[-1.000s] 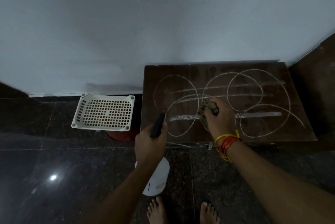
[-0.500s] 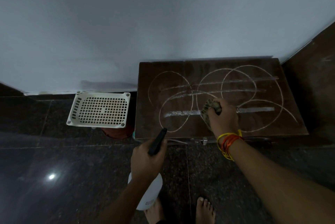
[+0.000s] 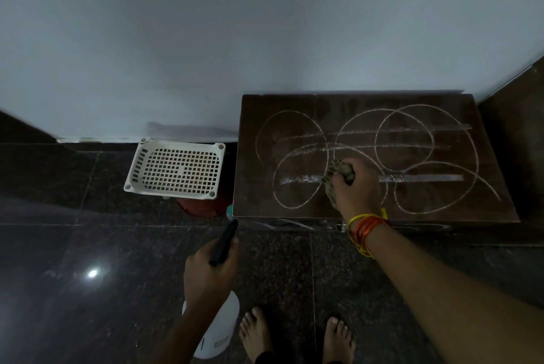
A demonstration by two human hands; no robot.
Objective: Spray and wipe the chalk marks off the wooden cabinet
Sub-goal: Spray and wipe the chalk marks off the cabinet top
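A low dark wooden cabinet [image 3: 485, 201] stands against the wall at the right, its top covered with white chalk loops and streaks [image 3: 291, 157]. My right hand [image 3: 354, 187] grips a bunched patterned cloth [image 3: 338, 170] and presses it on the cabinet top, on the lowest chalk streak near the middle. My left hand [image 3: 210, 268] holds a white spray bottle [image 3: 219, 331] by its black nozzle and trigger [image 3: 223, 243], out over the floor in front of the cabinet's left corner. The bottle's body hangs below the hand.
A white perforated plastic basket [image 3: 176, 169] sits on a red-brown object [image 3: 203, 207] left of the cabinet. Dark polished stone floor [image 3: 88, 246] spreads to the left and front. A dark wooden panel [image 3: 518, 128] flanks the cabinet's right side. My bare feet [image 3: 256, 331] stand below.
My left hand has drawn the spray bottle back from the cabinet's front edge toward me. My right hand with the cloth stays on the lowest streak, shifted slightly.
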